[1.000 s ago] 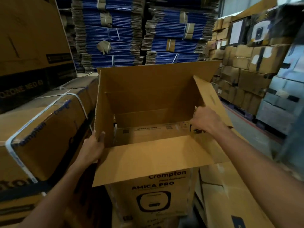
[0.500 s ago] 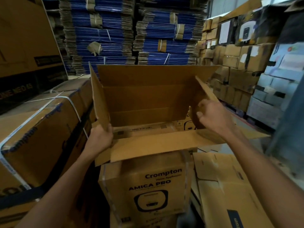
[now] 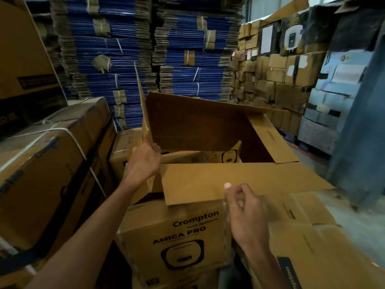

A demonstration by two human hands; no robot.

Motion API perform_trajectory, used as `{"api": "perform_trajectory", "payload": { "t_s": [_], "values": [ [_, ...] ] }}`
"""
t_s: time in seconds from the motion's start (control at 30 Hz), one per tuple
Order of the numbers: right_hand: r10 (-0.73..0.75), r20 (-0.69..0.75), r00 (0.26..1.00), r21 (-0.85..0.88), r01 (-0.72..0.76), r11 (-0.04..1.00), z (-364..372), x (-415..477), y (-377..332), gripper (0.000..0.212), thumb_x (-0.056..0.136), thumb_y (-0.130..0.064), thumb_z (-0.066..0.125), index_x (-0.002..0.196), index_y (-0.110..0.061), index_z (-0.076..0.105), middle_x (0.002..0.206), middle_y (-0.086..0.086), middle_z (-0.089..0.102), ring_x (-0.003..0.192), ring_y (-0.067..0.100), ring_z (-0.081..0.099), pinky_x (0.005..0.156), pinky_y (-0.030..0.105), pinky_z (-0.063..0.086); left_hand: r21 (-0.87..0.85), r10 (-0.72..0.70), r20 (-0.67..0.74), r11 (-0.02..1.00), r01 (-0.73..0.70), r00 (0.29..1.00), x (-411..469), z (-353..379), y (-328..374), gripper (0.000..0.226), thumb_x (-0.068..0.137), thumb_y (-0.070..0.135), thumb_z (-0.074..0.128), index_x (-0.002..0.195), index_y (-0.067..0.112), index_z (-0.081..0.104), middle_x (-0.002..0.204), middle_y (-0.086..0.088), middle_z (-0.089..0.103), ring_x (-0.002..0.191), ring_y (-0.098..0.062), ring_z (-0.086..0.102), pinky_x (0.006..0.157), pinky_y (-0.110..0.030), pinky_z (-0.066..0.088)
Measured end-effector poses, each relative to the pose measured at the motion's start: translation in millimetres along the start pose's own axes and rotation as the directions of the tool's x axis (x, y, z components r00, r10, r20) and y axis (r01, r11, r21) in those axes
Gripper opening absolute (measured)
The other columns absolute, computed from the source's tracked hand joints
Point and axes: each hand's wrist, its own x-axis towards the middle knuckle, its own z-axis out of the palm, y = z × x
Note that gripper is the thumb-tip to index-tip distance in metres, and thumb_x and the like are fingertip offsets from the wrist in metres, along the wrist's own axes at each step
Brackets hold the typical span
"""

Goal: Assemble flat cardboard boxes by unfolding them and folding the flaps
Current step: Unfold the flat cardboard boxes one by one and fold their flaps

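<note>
A brown cardboard box (image 3: pixel 208 126) stands open on a printed "Crompton Amica Pro" carton (image 3: pixel 177 236). Its left flap (image 3: pixel 142 109) stands upright and edge-on to me, and my left hand (image 3: pixel 143 161) grips its lower part. The far flap leans over the opening. The right flap (image 3: pixel 270 140) slopes outward. The near flap (image 3: pixel 229 178) lies out flat toward me. At that flap's front edge, my right hand (image 3: pixel 243 207) has its thumb on top and its fingers curled, pinching the edge. The box's inside bottom is partly hidden.
Strapped cartons (image 3: pixel 48 167) stand close on the left. Tall bundles of flat blue cardboard (image 3: pixel 129 59) fill the back, and stacked brown boxes (image 3: pixel 281 80) line the right. Flattened boxes (image 3: pixel 312 236) lie at lower right beside the printed carton.
My right hand left the right flap and came down to the near flap's front edge. My left hand rose with the left flap, which now stands upright. The far flap tipped inward.
</note>
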Motion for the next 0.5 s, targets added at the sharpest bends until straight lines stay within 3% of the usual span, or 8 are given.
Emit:
{"api": "perform_trajectory", "payload": {
  "t_s": [0.07,0.13,0.23,0.33,0.4,0.5],
  "values": [
    [0.206,0.094,0.974,0.277,-0.224,0.934,0,3,5,0.052,0.090,-0.065,0.046,0.095,-0.014,0.058,0.060,0.004,0.065,0.048,0.014,0.059,0.045,0.028,0.050,-0.005,-0.003,-0.004,1.000,0.003,1.000,-3,2,2,0.028,0.111,0.028,0.036,0.096,0.013,0.053,0.076,-0.007,0.066,0.063,-0.018,0.071,0.045,-0.021,0.051],
    [0.316,0.144,0.938,0.536,-0.342,0.772,-1,6,1,0.044,0.095,-0.056,0.052,0.086,-0.012,0.056,0.065,0.009,0.069,0.051,0.021,0.062,0.048,0.032,0.054,-0.008,-0.006,-0.014,1.000,0.005,1.000,-6,3,4,0.029,0.111,0.028,0.036,0.095,0.010,0.054,0.075,-0.006,0.066,0.058,-0.013,0.068,0.039,-0.014,0.044],
    [0.362,0.167,0.917,0.658,-0.377,0.652,-4,9,-4,0.045,0.092,-0.052,0.058,0.074,-0.010,0.055,0.075,0.013,0.070,0.066,0.031,0.073,0.066,0.044,0.062,-0.014,-0.020,-0.021,1.000,0.020,1.000,-6,3,4,0.031,0.111,0.028,0.035,0.092,0.012,0.053,0.074,-0.006,0.065,0.060,-0.013,0.068,0.042,-0.016,0.044],
    [0.359,0.323,0.876,0.685,-0.478,0.549,-2,9,-4,0.043,0.088,-0.051,0.064,0.091,-0.008,0.064,0.101,0.014,0.071,0.091,0.035,0.075,0.083,0.053,0.061,-0.024,-0.047,-0.021,0.999,0.047,0.999,-10,1,4,0.035,0.111,0.030,0.033,0.098,0.008,0.056,0.071,-0.006,0.066,0.062,-0.016,0.070,0.045,-0.018,0.047],
    [0.310,0.334,0.890,0.659,-0.456,0.598,3,10,-6,0.036,0.089,-0.043,0.068,0.120,-0.026,0.059,0.124,0.003,0.062,0.109,0.028,0.068,0.090,0.054,0.058,-0.037,-0.072,-0.001,0.997,0.072,0.997,-12,1,3,0.035,0.111,0.031,0.034,0.101,0.005,0.057,0.071,-0.006,0.066,0.062,-0.015,0.070,0.046,-0.017,0.048],
    [0.263,0.140,0.955,0.701,-0.283,0.655,8,29,-12,0.059,0.091,-0.011,0.070,0.134,-0.043,0.046,0.136,-0.006,0.048,0.118,0.023,0.058,0.096,0.053,0.056,0.002,-0.072,0.110,0.997,0.072,0.991,-12,-3,-2,0.032,0.109,0.033,0.041,0.114,0.005,0.056,0.083,-0.001,0.062,0.074,-0.013,0.067,0.074,-0.036,0.057]
  ]
}}
